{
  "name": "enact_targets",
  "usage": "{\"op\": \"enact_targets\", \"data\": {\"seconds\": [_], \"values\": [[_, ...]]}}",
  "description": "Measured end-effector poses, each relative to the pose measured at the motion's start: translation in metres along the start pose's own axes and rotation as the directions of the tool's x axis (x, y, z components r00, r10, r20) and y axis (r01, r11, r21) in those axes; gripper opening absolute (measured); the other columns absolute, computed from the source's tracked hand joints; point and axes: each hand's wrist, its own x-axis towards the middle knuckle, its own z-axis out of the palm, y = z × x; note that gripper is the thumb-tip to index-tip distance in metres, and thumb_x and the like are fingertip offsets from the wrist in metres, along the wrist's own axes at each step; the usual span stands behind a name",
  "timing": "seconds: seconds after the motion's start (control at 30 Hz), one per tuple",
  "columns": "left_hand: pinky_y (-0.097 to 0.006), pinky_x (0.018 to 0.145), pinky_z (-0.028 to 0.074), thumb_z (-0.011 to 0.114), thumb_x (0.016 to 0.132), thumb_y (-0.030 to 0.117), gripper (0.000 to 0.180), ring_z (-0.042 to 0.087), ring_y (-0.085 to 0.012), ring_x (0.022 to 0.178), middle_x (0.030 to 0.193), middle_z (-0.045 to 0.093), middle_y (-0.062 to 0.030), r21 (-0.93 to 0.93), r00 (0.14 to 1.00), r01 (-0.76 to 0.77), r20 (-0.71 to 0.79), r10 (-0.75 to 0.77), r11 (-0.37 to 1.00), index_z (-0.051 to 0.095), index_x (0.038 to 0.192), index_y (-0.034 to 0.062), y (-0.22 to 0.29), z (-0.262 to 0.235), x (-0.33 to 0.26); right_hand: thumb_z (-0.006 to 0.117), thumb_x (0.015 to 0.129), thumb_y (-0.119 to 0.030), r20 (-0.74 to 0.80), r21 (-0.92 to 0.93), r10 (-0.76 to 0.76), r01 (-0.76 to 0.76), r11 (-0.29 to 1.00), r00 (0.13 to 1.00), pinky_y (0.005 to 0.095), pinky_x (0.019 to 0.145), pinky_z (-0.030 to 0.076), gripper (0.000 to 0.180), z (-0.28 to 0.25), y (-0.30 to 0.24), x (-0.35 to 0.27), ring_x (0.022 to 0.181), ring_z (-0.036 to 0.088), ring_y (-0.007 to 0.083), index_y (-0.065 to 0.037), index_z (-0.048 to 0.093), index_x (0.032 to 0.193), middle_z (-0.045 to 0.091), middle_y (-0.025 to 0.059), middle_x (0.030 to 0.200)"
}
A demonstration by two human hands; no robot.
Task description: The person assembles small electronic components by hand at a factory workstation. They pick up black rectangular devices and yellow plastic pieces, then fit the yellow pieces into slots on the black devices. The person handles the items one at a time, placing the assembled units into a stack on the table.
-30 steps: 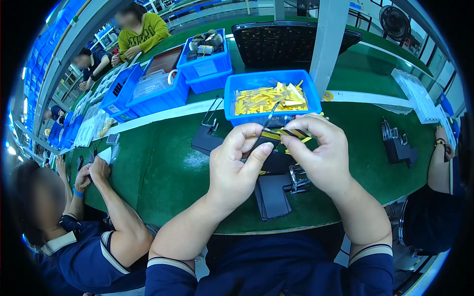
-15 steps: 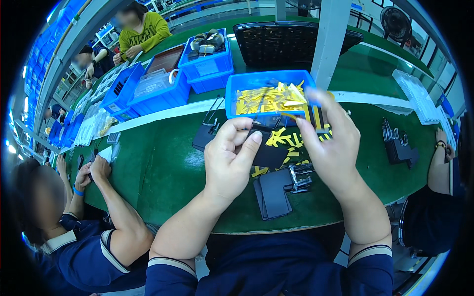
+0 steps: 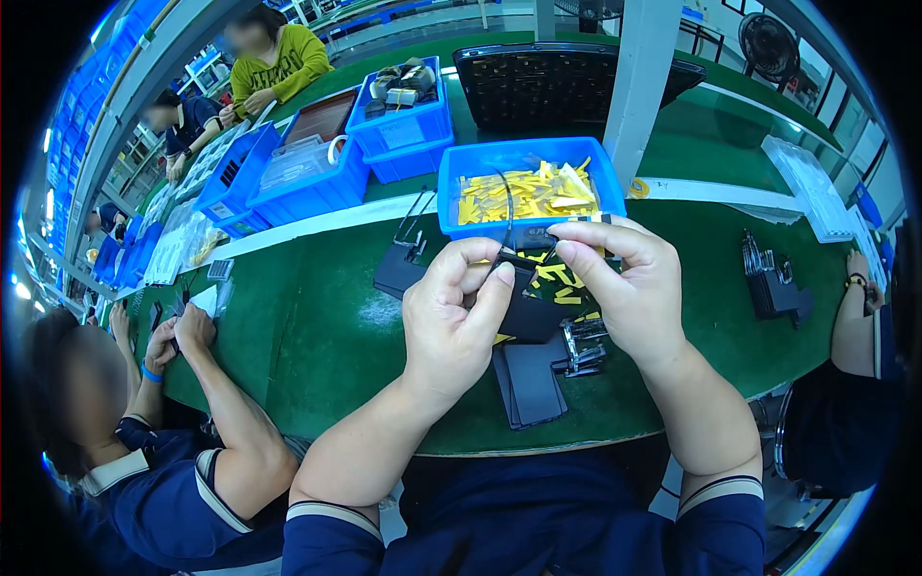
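My left hand (image 3: 449, 317) is closed, thumb and fingers pinching the upper edge of a flat black plate (image 3: 531, 320). A thin black cable (image 3: 510, 197) rises from that edge and curves in front of the blue bin. My right hand (image 3: 629, 288) is closed in a pinch just right of the plate's top. A small dark piece (image 3: 550, 240) shows at its fingertips, too small to name. Below the hands lies a stack of similar black plates (image 3: 533, 384) with bundled black cables (image 3: 582, 348). Loose yellow strips (image 3: 567, 290) are scattered on the table behind the plate, partly hidden.
Yellow pieces fill a blue bin (image 3: 523, 150) beyond my hands, beside a grey post (image 3: 639, 91). More black plates lie left (image 3: 396, 271) and right (image 3: 776, 296). Blue bins (image 3: 312, 197) stand far left. Co-workers sit on both sides; one's hands (image 3: 182, 331) work at left.
My right hand has moved left and slightly down, closer to the plate's top edge. The yellow strip at its fingertips no longer shows. The plate in my left hand has shifted slightly down.
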Motion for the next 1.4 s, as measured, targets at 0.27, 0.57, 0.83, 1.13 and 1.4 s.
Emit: {"op": "enact_targets", "data": {"seconds": [0.27,0.57,0.83,1.13,1.4], "values": [[-0.018,0.055,0.042,0.059,0.087,0.005,0.014,0.054,-0.0009,0.064,0.075,0.067,-0.0049,-0.077,0.997,-0.004,-0.082,-0.002,0.997,0.056,0.100,-0.0008,-0.009,0.005,0.001,0.063,0.080,-0.007,0.054,-0.016,0.026,-0.025,1.000,0.998,0.0271,0.066,0.048,0.012,-0.001,-0.002,-0.002,0.072,0.063,0.0167,0.001,0.068,0.087,0.066,0.0112,0.079],[-0.019,0.058,0.043,0.059,0.087,0.005,0.014,0.054,-0.0017,0.068,0.079,0.067,-0.0049,-0.172,0.998,0.000,-0.068,-0.012,0.985,0.055,0.100,-0.0007,-0.014,0.006,0.001,0.064,0.077,-0.006,0.030,0.102,0.005,-0.008,0.995,1.000,0.0287,0.069,0.047,0.007,0.005,0.006,-0.002,0.073,0.061,0.0170,0.000,0.063,0.080,0.064,0.0084,0.076],[-0.020,0.071,0.046,0.053,0.091,0.003,0.016,0.060,-0.0065,0.082,0.086,0.062,-0.0027,-0.138,0.991,0.057,0.126,-0.039,0.989,0.050,0.106,0.0002,-0.010,0.000,0.001,0.063,0.075,-0.003,0.182,0.288,0.140,-0.189,0.939,0.973,0.0236,0.075,0.043,0.005,-0.005,0.006,0.000,0.075,0.054,0.0092,-0.001,0.059,0.076,0.059,0.0018,0.076],[-0.024,0.074,0.050,0.053,0.092,0.011,0.015,0.063,-0.0121,0.082,0.090,0.065,-0.0112,-0.472,0.933,0.295,0.330,-0.144,0.831,0.051,0.104,0.0023,-0.006,-0.009,0.009,0.071,0.077,-0.013,0.373,0.460,0.133,-0.308,0.833,0.918,0.0259,0.077,0.047,0.021,-0.009,-0.001,0.006,0.083,0.059,0.0134,0.002,0.066,0.090,0.063,0.0079,0.086],[-0.025,0.075,0.051,0.055,0.091,0.011,0.015,0.064,-0.0136,0.081,0.090,0.066,-0.0111,-0.552,0.922,0.339,0.357,-0.152,0.762,0.052,0.103,0.0029,-0.011,-0.008,0.011,0.072,0.074,-0.010,0.307,0.415,0.112,-0.239,0.878,0.945,0.0251,0.069,0.049,0.019,-0.013,0.015,0.004,0.072,0.063,0.0152,0.004,0.068,0.086,0.065,0.0092,0.080]]}}
